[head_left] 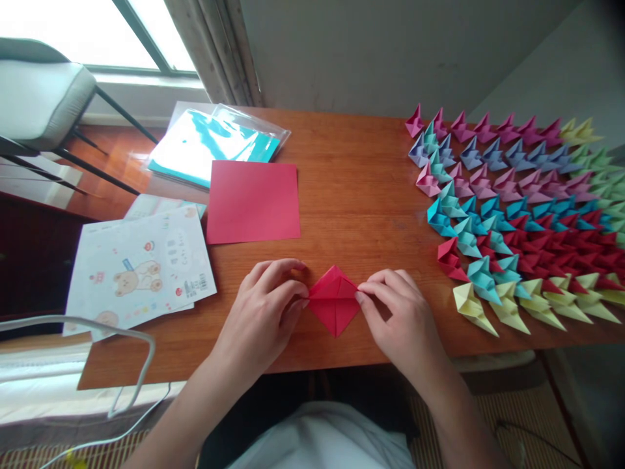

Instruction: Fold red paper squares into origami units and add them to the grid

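Observation:
A red origami paper (pixel 334 301), folded into a diamond with crease lines across its middle, lies near the front edge of the wooden table (pixel 351 195). My left hand (pixel 268 303) pinches its left corner between thumb and fingers. At the opposite corner, my right hand (pixel 394 306) pinches the paper in the same way. Behind my left hand rests a flat sheet of red paper (pixel 252 202), apart from my fingers.
Rows of folded origami pieces (pixel 493 185) in several colours fill the table's right side. Teal paper in clear plastic packs (pixel 219 140) sits at back left. Bear-printed sheets (pixel 141 267) lie at the left edge, near a white cable (pixel 146 352). A chair (pixel 46 98) stands beyond.

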`<state>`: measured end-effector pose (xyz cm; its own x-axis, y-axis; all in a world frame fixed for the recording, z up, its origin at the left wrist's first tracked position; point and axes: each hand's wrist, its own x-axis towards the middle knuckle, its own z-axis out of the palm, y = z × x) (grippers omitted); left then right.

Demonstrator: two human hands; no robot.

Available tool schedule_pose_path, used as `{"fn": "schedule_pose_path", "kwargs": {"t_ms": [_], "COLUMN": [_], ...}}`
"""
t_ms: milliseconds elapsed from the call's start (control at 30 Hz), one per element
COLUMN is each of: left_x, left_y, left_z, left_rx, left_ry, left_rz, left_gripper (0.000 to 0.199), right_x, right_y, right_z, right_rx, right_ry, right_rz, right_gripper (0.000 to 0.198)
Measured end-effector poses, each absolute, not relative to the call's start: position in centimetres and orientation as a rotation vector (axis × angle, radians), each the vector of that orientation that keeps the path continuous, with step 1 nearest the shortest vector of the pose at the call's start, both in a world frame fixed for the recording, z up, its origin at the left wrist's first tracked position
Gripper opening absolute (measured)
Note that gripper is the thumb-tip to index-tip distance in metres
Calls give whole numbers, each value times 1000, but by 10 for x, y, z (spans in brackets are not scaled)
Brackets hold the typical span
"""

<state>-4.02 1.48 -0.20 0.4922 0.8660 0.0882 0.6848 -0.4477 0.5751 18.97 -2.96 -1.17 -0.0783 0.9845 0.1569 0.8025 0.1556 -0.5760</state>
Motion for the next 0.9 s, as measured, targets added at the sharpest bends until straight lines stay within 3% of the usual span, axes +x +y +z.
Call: {"fn": "schedule_pose_path", "kwargs": {"t_ms": [667, 900], "left_x": [-49, -17], "left_y": [12, 16], "left_z": [8, 6], "left_rx": [2288, 2178], "left_ry": [1329, 1179], "left_rz": [523, 562], "left_gripper": [13, 22], "right_x": [191, 193], "right_y": [-38, -38], "right_z": [-12, -13], "right_rx": [-1693, -1689], "right_ry": [-1901, -1923], "right_rz": [427, 439], "right_gripper": [11, 11]}}
